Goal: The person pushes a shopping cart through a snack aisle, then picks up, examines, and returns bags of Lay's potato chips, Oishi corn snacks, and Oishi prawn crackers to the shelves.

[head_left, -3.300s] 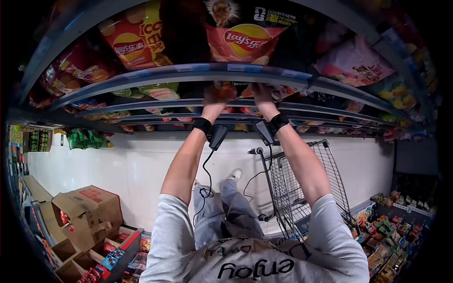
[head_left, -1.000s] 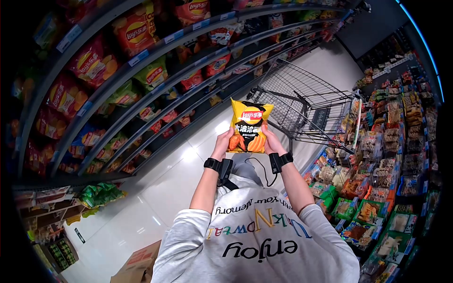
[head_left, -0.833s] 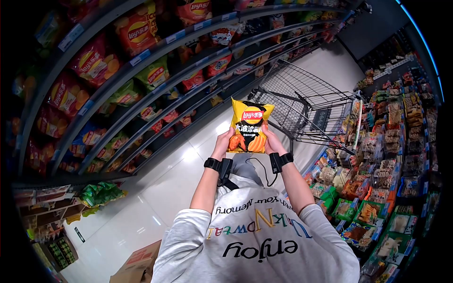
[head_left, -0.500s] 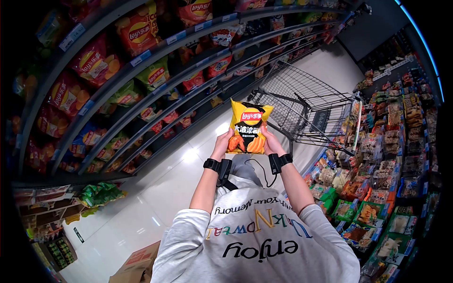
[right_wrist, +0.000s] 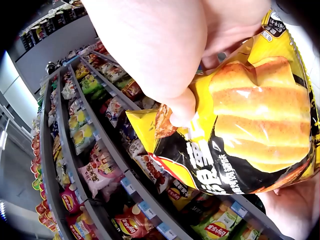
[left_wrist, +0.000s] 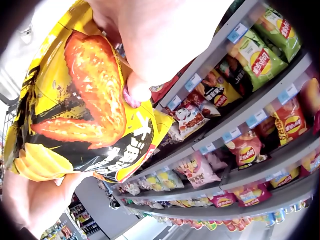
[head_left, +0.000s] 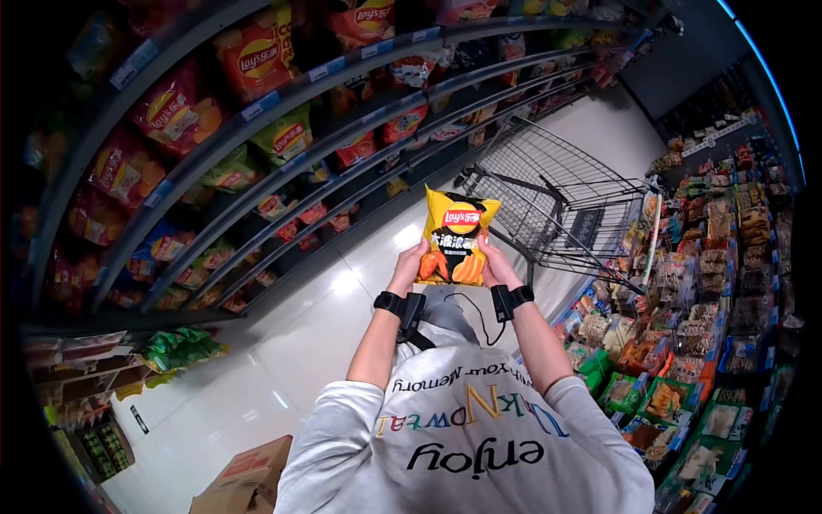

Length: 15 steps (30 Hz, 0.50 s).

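Observation:
A yellow and black bag of Lay's chips (head_left: pixel 460 236), printed with a chicken wing and ridged chips, is held upright in front of the body. My left hand (head_left: pixel 409 264) grips its left side, and my right hand (head_left: pixel 498 262) grips the opposite side. In the left wrist view the thumb (left_wrist: pixel 136 94) lies on the bag's printed front beside the wing picture. The right wrist view shows the other thumb (right_wrist: pixel 182 107) on the front near the lettering. The fingers behind the bag are mostly hidden.
Shelves of chip bags (head_left: pixel 175 111) curve along the left and top. A wire shopping cart (head_left: pixel 561 201) stands just beyond the bag. Packaged snacks (head_left: pixel 685 343) fill the display on the right. A cardboard box (head_left: pixel 244 475) sits on the tiled floor behind at lower left.
Earlier both hands were reaching into the shelf; they have since come back with the chip bag. Over the last second the bag stays held, shifting only slightly in view.

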Available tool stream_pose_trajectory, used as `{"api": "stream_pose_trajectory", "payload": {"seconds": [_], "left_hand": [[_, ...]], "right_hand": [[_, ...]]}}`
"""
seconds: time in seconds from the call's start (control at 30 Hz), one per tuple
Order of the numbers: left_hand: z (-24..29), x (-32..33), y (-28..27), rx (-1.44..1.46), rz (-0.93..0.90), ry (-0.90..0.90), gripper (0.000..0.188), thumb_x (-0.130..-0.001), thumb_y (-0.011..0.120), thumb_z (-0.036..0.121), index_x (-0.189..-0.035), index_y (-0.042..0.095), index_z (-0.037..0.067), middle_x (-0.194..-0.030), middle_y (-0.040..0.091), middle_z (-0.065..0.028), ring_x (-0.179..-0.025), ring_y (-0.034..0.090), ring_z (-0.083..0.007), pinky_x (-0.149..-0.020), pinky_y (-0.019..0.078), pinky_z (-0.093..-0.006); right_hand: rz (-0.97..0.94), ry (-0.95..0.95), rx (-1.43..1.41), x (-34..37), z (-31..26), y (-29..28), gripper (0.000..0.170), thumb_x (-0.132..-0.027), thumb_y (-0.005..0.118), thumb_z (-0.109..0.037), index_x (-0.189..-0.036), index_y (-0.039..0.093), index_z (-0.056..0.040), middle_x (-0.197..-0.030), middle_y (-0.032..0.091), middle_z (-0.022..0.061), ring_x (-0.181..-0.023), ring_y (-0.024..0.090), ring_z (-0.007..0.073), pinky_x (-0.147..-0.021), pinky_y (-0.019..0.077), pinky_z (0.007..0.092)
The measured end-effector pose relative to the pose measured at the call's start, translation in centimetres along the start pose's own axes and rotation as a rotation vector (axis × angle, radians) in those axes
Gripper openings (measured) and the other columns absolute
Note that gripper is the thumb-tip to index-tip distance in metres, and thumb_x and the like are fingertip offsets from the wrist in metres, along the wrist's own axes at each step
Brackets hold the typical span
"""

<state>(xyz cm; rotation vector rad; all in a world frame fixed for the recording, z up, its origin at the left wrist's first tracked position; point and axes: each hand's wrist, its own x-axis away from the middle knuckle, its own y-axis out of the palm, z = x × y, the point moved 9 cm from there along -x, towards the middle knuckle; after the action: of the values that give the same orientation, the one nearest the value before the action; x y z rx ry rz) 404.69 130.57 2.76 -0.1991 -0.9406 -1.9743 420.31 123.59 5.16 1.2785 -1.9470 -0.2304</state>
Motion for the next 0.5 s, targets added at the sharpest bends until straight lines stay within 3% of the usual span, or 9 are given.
{"api": "stream_pose_trajectory", "payload": {"seconds": [0.27, 0.33, 0.37, 0.4, 0.47, 0.5], "left_hand": [[-1.4, -1.3, -3.1, -0.046, 0.156, -0.044, 0.045, -0.094, 0.050, 0.038, -0.114, 0.058, -0.001, -0.109, 0.062, -0.0065, -0.098, 0.057, -0.0112, -0.087, 0.0428, -0.0264], [-0.3, -0.7, -3.7, -0.054, 0.168, -0.080, 0.046, -0.093, 0.051, 0.042, -0.112, 0.059, 0.001, -0.105, 0.063, -0.0053, -0.098, 0.057, -0.0107, -0.088, 0.0428, -0.0268], [1.0, -0.6, -3.1, 0.040, 0.090, -0.025, 0.042, -0.089, 0.059, 0.037, -0.111, 0.057, 0.002, -0.102, 0.062, -0.0038, -0.097, 0.056, -0.0098, -0.087, 0.0425, -0.0249], [1.6, -0.9, -3.5, 0.047, 0.117, -0.014, 0.042, -0.089, 0.059, 0.037, -0.111, 0.057, 0.002, -0.102, 0.062, -0.0038, -0.097, 0.056, -0.0098, -0.087, 0.0425, -0.0249], [3.8, -1.7, -4.6, -0.175, 0.183, 0.106, 0.039, -0.083, 0.069, 0.029, -0.109, 0.055, 0.002, -0.102, 0.060, -0.0035, -0.096, 0.056, -0.0095, -0.085, 0.0422, -0.0224], [4.8, -2.3, -5.7, -0.188, 0.276, 0.103, 0.040, -0.074, 0.077, 0.017, -0.102, 0.052, 0.003, -0.093, 0.058, -0.0015, -0.086, 0.054, -0.0094, -0.078, 0.0430, -0.0219]], "right_hand": [[-0.018, 0.077, 0.018, -3.9, 1.6, -0.7, 0.036, -0.093, 0.053, -0.025, -0.115, 0.051, 0.0034, -0.108, 0.060, 0.0099, -0.096, 0.060, 0.0177, -0.085, 0.0476, 0.0313], [-0.041, 0.117, 0.148, -6.4, 2.8, -1.7, 0.039, -0.095, 0.048, -0.027, -0.123, 0.045, -0.0003, -0.118, 0.056, 0.0121, -0.103, 0.059, 0.0203, -0.091, 0.0465, 0.0343], [-0.055, 0.090, 0.156, -7.5, 2.9, -1.4, 0.037, -0.094, 0.050, -0.024, -0.123, 0.046, -0.0001, -0.117, 0.056, 0.0118, -0.104, 0.058, 0.0199, -0.091, 0.0464, 0.0336], [-0.077, 0.109, 0.161, -8.1, 2.9, -0.1, 0.037, -0.094, 0.050, -0.024, -0.123, 0.046, -0.0001, -0.117, 0.056, 0.0118, -0.104, 0.058, 0.0199, -0.091, 0.0464, 0.0336], [-0.172, 0.039, 0.213, -9.3, 1.7, 3.7, 0.038, -0.093, 0.053, -0.019, -0.124, 0.045, 0.0009, -0.117, 0.055, 0.0105, -0.105, 0.057, 0.0196, -0.092, 0.0460, 0.0328], [-0.170, 0.060, 0.223, -10.2, 1.3, 5.0, 0.042, -0.085, 0.064, -0.011, -0.122, 0.047, -0.0001, -0.115, 0.056, 0.0081, -0.101, 0.056, 0.0152, -0.090, 0.0451, 0.0296]]}}
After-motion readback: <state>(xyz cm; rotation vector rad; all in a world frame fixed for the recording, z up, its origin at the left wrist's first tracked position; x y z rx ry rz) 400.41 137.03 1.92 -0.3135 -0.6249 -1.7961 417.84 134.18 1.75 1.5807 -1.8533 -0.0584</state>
